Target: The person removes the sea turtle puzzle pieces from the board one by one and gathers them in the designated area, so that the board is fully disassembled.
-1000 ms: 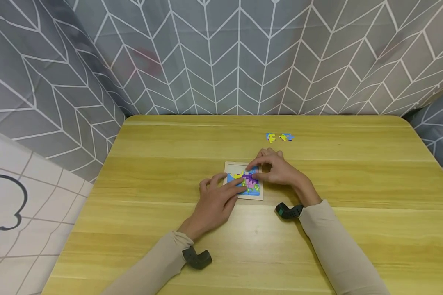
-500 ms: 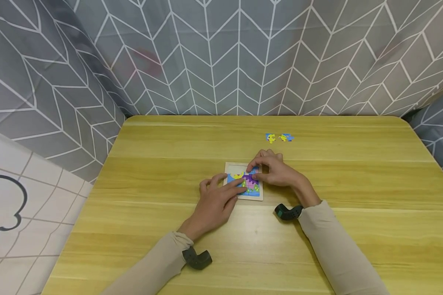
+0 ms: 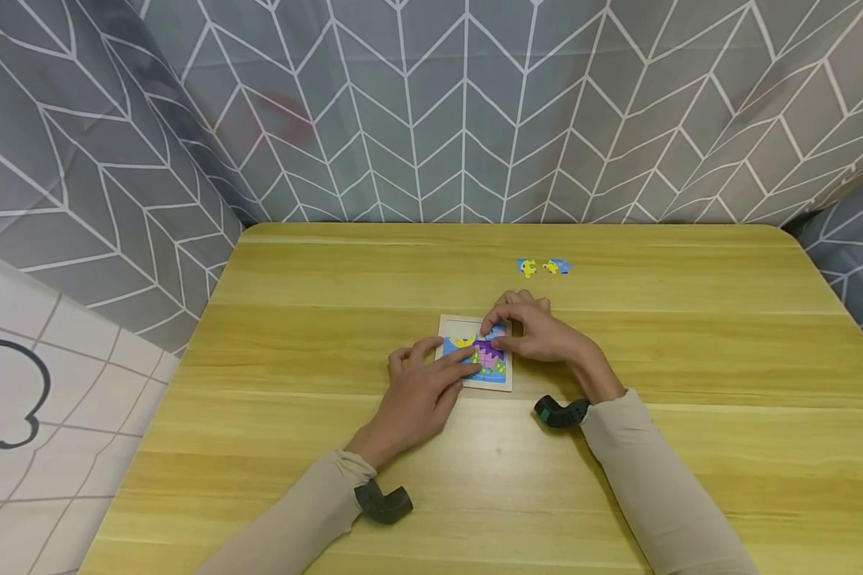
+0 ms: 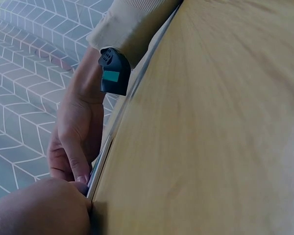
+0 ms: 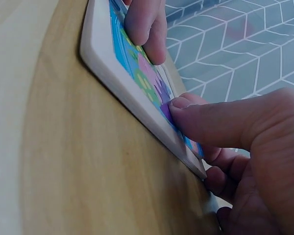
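A small jigsaw puzzle in a pale wooden frame [image 3: 500,388] lies mid-table, its picture purple, pink, green, yellow and blue. My left hand [image 3: 423,395] rests over its lower left side, fingers spread and laid across the fitted pieces. At the upper right corner my right hand [image 3: 542,329] pinches a blue puzzle piece [image 3: 499,330] between thumb and index finger. In the right wrist view the thumb [image 5: 193,115] presses at the purple part beside the frame's edge. The top left of the frame shows bare backing [image 3: 460,327].
Two loose puzzle pieces, one yellow and blue [image 3: 527,268] and another beside it [image 3: 557,267], lie beyond the frame on the wooden table [image 3: 316,335]. A grey chevron curtain [image 3: 431,120] hangs behind the table's far edge.
Almost nothing moves. The right hand's fingertips shift very slightly at the upper right piece; the left hand stays in place.
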Action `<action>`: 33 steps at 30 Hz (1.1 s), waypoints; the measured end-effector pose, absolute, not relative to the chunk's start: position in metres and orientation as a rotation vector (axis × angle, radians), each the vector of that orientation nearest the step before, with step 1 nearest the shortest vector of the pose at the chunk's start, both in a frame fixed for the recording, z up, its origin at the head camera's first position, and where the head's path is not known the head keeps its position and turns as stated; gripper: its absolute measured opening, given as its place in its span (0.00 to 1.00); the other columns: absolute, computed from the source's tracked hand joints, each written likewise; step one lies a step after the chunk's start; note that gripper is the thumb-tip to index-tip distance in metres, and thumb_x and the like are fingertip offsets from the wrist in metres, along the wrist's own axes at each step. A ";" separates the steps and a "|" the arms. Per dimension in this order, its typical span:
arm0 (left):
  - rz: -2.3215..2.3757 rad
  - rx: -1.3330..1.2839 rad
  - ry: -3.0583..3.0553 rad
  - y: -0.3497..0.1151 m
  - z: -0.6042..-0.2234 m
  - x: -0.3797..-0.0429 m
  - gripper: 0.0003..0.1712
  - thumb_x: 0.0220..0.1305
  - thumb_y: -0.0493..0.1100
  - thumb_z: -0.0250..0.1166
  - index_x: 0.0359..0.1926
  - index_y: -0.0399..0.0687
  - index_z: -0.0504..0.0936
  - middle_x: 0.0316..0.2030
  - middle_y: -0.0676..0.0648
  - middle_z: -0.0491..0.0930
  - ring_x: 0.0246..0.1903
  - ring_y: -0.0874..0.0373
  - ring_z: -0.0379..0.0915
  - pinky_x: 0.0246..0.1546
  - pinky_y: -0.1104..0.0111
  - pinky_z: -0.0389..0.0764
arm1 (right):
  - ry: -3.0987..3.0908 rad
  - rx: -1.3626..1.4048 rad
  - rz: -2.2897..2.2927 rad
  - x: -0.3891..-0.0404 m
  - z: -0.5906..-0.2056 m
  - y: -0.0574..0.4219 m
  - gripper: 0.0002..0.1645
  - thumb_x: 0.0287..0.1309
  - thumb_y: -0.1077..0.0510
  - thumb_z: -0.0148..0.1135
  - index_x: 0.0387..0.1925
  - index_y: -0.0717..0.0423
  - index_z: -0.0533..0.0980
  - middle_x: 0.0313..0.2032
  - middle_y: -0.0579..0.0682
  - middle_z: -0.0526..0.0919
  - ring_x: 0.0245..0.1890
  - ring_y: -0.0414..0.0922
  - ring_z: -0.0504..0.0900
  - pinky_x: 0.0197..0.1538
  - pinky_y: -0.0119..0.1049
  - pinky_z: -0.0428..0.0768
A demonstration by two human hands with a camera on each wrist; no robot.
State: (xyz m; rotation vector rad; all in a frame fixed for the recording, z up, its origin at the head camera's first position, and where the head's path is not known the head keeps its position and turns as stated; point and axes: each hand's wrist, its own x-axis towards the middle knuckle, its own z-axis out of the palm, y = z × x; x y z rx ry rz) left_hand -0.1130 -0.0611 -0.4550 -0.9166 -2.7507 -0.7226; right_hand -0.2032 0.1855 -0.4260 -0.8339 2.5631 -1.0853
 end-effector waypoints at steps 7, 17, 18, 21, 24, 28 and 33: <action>-0.736 -0.922 -2.742 -0.061 -0.455 -0.113 0.18 0.77 0.47 0.56 0.62 0.67 0.82 0.69 0.60 0.74 0.72 0.46 0.61 0.62 0.44 0.53 | 2.565 -0.848 -1.122 -0.204 -0.428 0.188 0.09 0.59 0.61 0.72 0.40 0.45 0.85 0.41 0.46 0.81 0.45 0.46 0.66 0.49 0.47 0.50; -0.736 -0.924 -2.754 -0.061 -0.456 -0.115 0.18 0.78 0.47 0.55 0.63 0.68 0.81 0.70 0.61 0.73 0.72 0.46 0.60 0.62 0.45 0.53 | 2.591 -0.785 -1.130 -0.206 -0.429 0.190 0.18 0.56 0.61 0.75 0.49 0.52 0.82 0.42 0.49 0.81 0.46 0.46 0.71 0.53 0.46 0.55; -0.735 -0.923 -2.753 -0.061 -0.455 -0.115 0.18 0.78 0.47 0.55 0.63 0.68 0.81 0.70 0.61 0.73 0.72 0.46 0.60 0.62 0.45 0.53 | 2.596 -0.788 -1.124 -0.206 -0.429 0.190 0.18 0.56 0.60 0.75 0.49 0.52 0.82 0.41 0.48 0.81 0.46 0.46 0.71 0.52 0.46 0.55; -0.739 -0.924 -2.740 -0.061 -0.455 -0.116 0.18 0.78 0.47 0.55 0.62 0.67 0.82 0.69 0.60 0.74 0.72 0.46 0.61 0.62 0.45 0.53 | 2.601 -0.800 -1.124 -0.207 -0.428 0.190 0.17 0.56 0.61 0.75 0.48 0.52 0.82 0.41 0.48 0.82 0.46 0.46 0.71 0.52 0.45 0.56; -0.740 -0.919 -2.738 -0.060 -0.455 -0.115 0.18 0.78 0.47 0.55 0.62 0.67 0.82 0.69 0.60 0.75 0.72 0.46 0.61 0.62 0.45 0.53 | 2.588 -0.814 -1.149 -0.207 -0.428 0.190 0.17 0.56 0.61 0.75 0.47 0.52 0.82 0.42 0.49 0.82 0.47 0.46 0.71 0.53 0.46 0.56; -0.735 -0.913 -2.747 -0.060 -0.456 -0.115 0.18 0.78 0.47 0.55 0.62 0.68 0.82 0.69 0.60 0.74 0.72 0.46 0.61 0.62 0.45 0.53 | 2.568 -0.824 -1.177 -0.207 -0.429 0.191 0.16 0.56 0.61 0.75 0.46 0.49 0.81 0.42 0.47 0.82 0.47 0.46 0.71 0.53 0.46 0.55; -0.742 -0.910 -2.760 -0.060 -0.456 -0.114 0.19 0.78 0.47 0.54 0.63 0.69 0.81 0.70 0.61 0.74 0.72 0.47 0.60 0.62 0.45 0.53 | 2.544 -0.849 -1.178 -0.208 -0.429 0.192 0.18 0.55 0.60 0.76 0.48 0.48 0.83 0.40 0.45 0.84 0.43 0.45 0.69 0.51 0.47 0.52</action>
